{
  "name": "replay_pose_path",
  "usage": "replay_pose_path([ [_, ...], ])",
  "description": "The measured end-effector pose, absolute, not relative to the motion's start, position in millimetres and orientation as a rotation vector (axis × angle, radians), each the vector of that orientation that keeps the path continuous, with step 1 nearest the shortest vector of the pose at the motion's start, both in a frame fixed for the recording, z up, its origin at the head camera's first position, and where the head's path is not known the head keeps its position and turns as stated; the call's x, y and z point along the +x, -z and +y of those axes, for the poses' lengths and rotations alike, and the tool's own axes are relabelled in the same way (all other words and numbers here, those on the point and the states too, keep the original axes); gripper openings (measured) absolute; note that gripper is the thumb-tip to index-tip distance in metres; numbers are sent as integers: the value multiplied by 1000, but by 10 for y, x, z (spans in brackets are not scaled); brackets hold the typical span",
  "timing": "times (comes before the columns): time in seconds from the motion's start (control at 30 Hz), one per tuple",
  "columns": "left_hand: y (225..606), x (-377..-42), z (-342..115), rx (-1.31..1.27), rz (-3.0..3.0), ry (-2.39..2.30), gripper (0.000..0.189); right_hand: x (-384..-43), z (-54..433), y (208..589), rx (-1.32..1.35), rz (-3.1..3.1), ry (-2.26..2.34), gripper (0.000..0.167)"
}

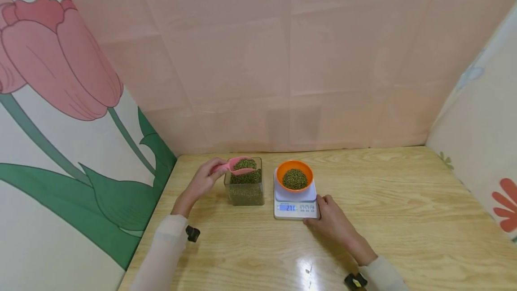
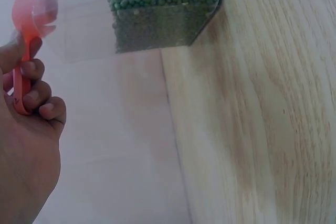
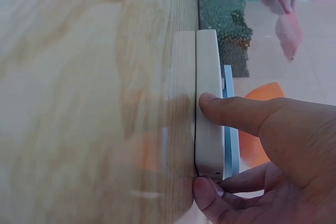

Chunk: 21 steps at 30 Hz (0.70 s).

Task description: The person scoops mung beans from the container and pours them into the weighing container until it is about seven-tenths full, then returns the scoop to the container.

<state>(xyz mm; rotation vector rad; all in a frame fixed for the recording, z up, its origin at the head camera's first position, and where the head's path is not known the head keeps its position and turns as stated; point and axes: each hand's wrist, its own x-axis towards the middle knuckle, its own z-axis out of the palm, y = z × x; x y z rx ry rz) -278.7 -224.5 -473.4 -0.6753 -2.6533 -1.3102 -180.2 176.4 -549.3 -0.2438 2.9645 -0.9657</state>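
Note:
My left hand (image 1: 203,178) grips the handle of a pink scoop (image 1: 242,171), its fingers curled round it in the left wrist view. Green mung beans fill the scoop, which is over the clear square container (image 1: 247,196), itself holding more beans. To the right stands a white kitchen scale (image 1: 282,214) with a lit display, its digits small and resembling 271. On its platform sits an orange bowl (image 1: 295,165) with a heap of beans. My right hand (image 1: 333,219) holds the scale's front right corner, the thumb (image 3: 210,99) against its front side and fingers at the right side.
Everything stands on a light wood-grain table (image 1: 387,192). A pinkish covered wall (image 1: 323,57) rises at its back edge. Panels flank it, with a painted tulip (image 1: 60,57) on the left and a red flower (image 1: 506,205) on the right.

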Motion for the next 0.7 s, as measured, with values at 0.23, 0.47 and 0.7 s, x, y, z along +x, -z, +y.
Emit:
replay_pose_path([
  [0.23,4684,-2796,-2224,-680,-2655,1289,25,-1802,1767,5495,-238,2954,968,88],
  [0.47,4636,-2821,-2186,-703,-2654,1286,26,-1802,1772,5506,-244,2967,973,87],
  [0.7,4584,-2834,-2138,-711,-2659,1251,26,-1805,1780,5520,-252,2975,976,88],
])
